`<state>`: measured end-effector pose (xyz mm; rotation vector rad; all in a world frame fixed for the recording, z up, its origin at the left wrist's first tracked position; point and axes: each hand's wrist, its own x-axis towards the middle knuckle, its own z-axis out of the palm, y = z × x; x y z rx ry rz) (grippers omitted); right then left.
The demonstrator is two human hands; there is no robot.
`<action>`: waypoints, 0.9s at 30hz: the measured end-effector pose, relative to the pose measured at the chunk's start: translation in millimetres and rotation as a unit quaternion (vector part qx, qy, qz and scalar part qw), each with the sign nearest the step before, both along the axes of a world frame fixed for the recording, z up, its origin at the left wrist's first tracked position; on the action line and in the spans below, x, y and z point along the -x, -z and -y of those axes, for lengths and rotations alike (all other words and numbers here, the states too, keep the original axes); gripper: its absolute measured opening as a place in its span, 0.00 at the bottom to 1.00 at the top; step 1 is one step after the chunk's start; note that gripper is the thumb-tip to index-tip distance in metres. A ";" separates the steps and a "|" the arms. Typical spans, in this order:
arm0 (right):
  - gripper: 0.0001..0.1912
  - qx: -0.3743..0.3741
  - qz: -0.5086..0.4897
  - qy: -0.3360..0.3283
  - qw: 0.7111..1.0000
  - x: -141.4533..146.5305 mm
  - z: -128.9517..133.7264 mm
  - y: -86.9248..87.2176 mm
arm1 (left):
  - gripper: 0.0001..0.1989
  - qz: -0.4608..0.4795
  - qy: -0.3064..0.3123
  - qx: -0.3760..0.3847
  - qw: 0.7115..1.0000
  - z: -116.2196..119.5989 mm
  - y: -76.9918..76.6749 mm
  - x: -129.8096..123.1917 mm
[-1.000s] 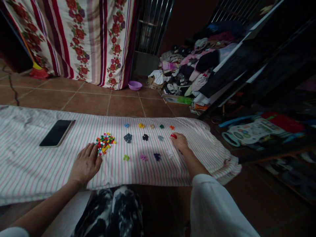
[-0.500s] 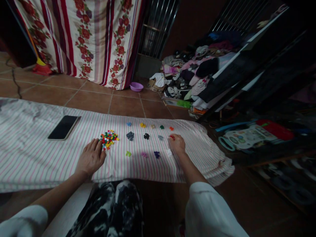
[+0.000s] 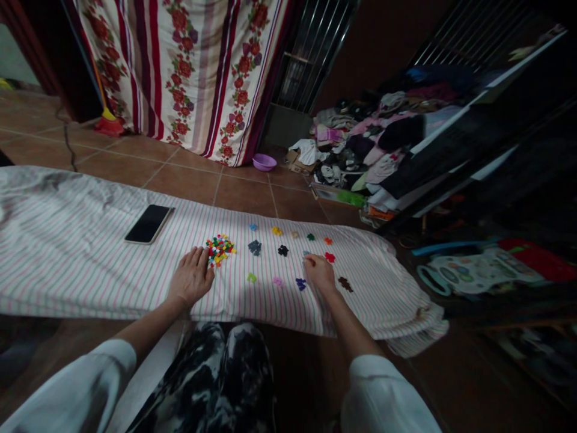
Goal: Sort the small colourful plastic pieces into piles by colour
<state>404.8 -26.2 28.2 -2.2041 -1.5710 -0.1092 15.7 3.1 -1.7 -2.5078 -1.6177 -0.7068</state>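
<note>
My left hand (image 3: 193,275) lies flat on the striped cloth (image 3: 90,270), fingers stretched, its tips touching the left side of a mixed pile of tiny coloured pieces (image 3: 219,249). My right hand (image 3: 321,273) hovers low with fingers pinched, over the light grey pieces (image 3: 306,254), which it partly covers. Whatever the pinch may hold is hidden. Around it lie small single-colour piles: red pieces (image 3: 330,257), brown pieces (image 3: 345,284), dark purple pieces (image 3: 300,284), black pieces (image 3: 283,250) and dark green pieces (image 3: 311,237).
Further piles include dark grey pieces (image 3: 255,247), lime pieces (image 3: 251,277), pink pieces (image 3: 277,281), yellow pieces (image 3: 276,230) and orange pieces (image 3: 328,240). A phone (image 3: 148,224) rests at the left. Beyond are a purple basin (image 3: 264,162) and heaped clothes (image 3: 360,135).
My right hand has moved left from the red pieces to the light grey ones, uncovering the red and brown piles. The view has swung left. My left hand stays beside the mixed pile.
</note>
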 end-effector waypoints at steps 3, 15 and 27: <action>0.14 -0.004 -0.008 -0.024 1.000 16.8 -0.2 1.3 | 0.28 0.006 0.009 0.006 1.000 0.5 -0.5 0.5; 0.13 0.001 -0.054 -0.136 0.989 90.2 -9.6 2.3 | 0.27 0.006 0.004 0.002 1.000 0.4 -0.5 -0.2; 0.15 0.054 -0.073 -0.232 0.968 174.6 -38.3 -1.3 | 0.26 0.003 -0.001 -0.011 1.000 -1.5 3.6 -1.3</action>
